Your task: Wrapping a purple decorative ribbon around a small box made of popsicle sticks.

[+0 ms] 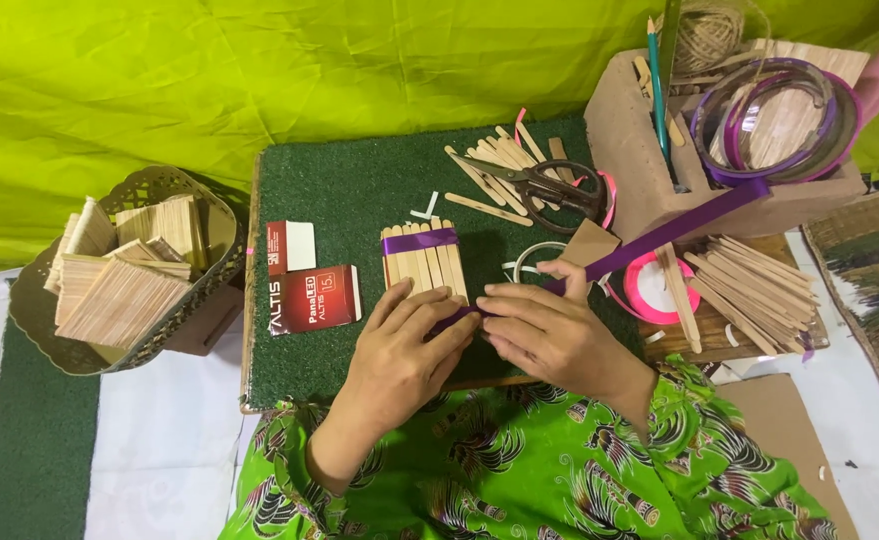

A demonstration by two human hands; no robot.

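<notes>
The left hand lies flat, fingers together, pinning the lower end of the craft-stick panel to the green mat, so the right hand can pinch the taut purple ribbon against its edge.
</notes>
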